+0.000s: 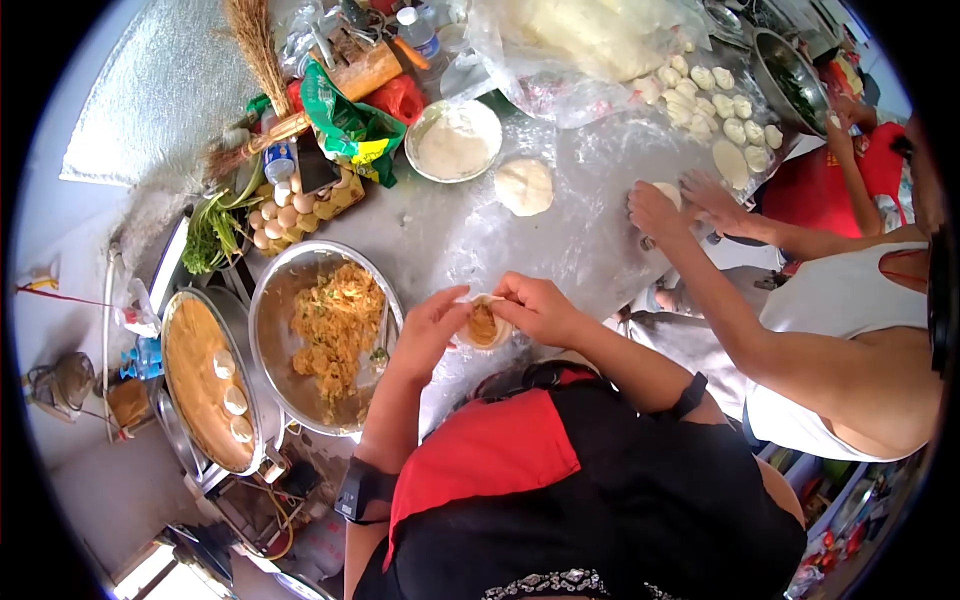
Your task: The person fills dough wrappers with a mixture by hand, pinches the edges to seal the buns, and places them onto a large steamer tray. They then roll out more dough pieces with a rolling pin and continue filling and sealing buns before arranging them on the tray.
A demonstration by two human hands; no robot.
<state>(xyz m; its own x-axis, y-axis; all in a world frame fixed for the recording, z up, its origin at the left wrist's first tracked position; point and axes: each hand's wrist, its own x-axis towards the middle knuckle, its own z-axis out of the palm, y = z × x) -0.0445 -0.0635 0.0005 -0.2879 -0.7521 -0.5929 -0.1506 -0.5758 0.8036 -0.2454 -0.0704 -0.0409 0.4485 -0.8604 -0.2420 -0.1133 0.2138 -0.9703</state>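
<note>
Over the near edge of the floured table, a round dough wrapper (497,333) with orange-brown filling (482,322) in its middle sits between my hands. My left hand (432,332) has its fingers and thumb at the wrapper's left edge. On the opposite side, my right hand (540,308) pinches the upper right rim. The wrapper is still open at the top, so the filling shows. Left of my left hand stands a large metal bowl (262,345) of chopped orange filling (335,325), with a spoon (382,340) leaning inside its right wall.
A steamer (185,400) holding several buns (235,400) is at far left. Behind are eggs (285,215), greens (210,235), a flour bowl (453,140) and flattened dough (524,187). On the right, a co-worker's hands (690,205) press dough near several dough pieces (735,107).
</note>
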